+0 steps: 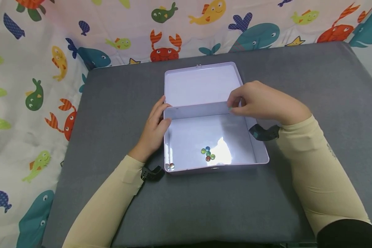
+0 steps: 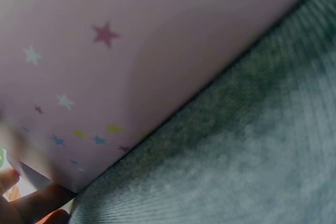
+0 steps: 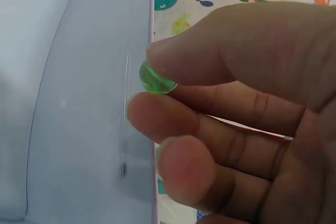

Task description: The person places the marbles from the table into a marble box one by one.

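A shallow box (image 1: 190, 137) lies on the table with its lid (image 1: 201, 86) folded back. Between thumb and fingertips, my right hand (image 1: 263, 101) pinches a clear green glass marble (image 3: 157, 81), above the box near its back right corner. Inside, several marbles form a cluster: a blue marble (image 1: 208, 148), a red marble (image 1: 208, 158), and green and yellowish ones. One more marble (image 1: 172, 165) sits in the near left corner. My left hand (image 1: 150, 132) rests against the box's left side, fingers extended toward the hinge, thumb at the rim. Stars decorate the box's pink outer wall (image 2: 173, 51).
Grey cloth covers the table (image 1: 217, 206). A curtain (image 1: 186, 31) printed with sea animals hangs behind and along the left side. Each wrist wears a black strap with a camera, the right camera (image 1: 263, 132) close over the box's right rim.
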